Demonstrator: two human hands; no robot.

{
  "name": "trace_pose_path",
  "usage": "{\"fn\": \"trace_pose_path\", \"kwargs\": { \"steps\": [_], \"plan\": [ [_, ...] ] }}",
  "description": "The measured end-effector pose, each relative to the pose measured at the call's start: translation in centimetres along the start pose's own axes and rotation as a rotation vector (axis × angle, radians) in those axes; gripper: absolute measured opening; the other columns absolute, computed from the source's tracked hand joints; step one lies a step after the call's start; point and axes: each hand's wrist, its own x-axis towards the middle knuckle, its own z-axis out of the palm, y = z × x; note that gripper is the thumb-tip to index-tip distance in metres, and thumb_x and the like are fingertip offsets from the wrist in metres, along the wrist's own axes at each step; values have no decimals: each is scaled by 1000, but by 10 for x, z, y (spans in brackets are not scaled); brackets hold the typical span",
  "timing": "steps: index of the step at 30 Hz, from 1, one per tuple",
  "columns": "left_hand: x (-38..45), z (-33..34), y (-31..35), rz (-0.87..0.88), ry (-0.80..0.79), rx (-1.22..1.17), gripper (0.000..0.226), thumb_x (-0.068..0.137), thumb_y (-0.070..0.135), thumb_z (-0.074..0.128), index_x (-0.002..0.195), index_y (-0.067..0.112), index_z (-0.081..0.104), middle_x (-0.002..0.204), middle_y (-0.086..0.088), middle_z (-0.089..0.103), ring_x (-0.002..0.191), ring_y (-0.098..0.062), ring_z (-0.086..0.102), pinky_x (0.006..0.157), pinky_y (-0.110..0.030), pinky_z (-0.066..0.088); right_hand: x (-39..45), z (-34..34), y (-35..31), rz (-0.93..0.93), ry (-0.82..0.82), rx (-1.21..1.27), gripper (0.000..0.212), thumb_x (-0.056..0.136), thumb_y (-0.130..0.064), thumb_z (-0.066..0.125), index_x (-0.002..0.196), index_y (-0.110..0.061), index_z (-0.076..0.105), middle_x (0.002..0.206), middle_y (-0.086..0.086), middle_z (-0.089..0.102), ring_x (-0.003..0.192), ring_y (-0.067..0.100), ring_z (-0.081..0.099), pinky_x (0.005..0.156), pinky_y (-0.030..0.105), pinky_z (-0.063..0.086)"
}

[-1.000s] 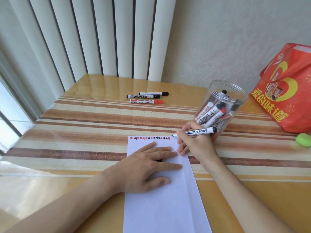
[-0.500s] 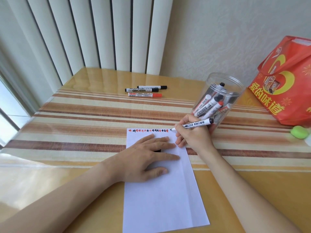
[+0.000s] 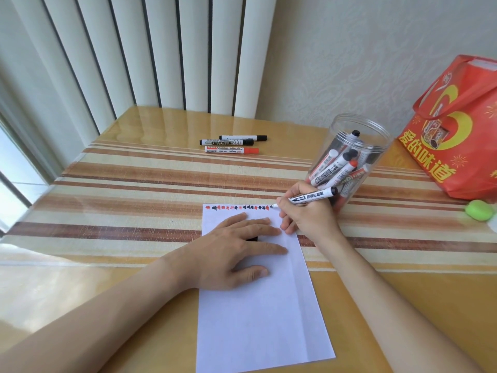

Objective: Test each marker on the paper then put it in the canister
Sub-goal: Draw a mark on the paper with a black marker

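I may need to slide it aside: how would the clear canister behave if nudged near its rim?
The canister looks like thin clear plastic, tall for its base, so probably light and apt to tip. The markers inside lean to one side, which may shift its balance. The table looks glossy, so it could slide instead.

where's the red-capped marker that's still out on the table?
Head view: the red-capped marker lies at the far centre of the table, nearest of three loose markers, just in front of the two black-capped markers, left of the canister.
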Motion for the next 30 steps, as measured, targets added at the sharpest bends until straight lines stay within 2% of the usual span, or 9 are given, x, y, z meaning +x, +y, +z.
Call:
{"fn": "trace_pose_path", "kwargs": {
  "steps": [12, 19, 30],
  "plan": [
    [0, -2, 2, -3, 4, -1, 47, 104, 50, 44, 151, 43, 43, 161, 8, 35, 154, -10, 23, 124, -50, 18, -1, 1, -3, -6, 8, -4, 16, 93, -5, 70, 84, -4, 56, 65, 18, 65, 46, 26, 64, 43, 29, 48],
    [0, -2, 3, -1, 10, -2, 47, 104, 50, 44, 150, 42, 44, 161, 8, 36, 153, -10, 24, 123, -50, 19, -1, 1, -2, 5, 41, 32, 13, 93, -5, 69, 87, -5, 58, 63, 14, 66, 46, 26, 65, 44, 29, 49],
    [0, -2, 3, -6, 0, -7, 47, 104, 51, 44, 151, 43, 43, 162, 9, 34, 154, -8, 20, 125, -49, 16, -2, 0, -3, 6, 27, 21, 14, 93, -4, 69, 85, -6, 58, 61, 14, 66, 46, 27, 65, 43, 29, 48]
  ]
}}
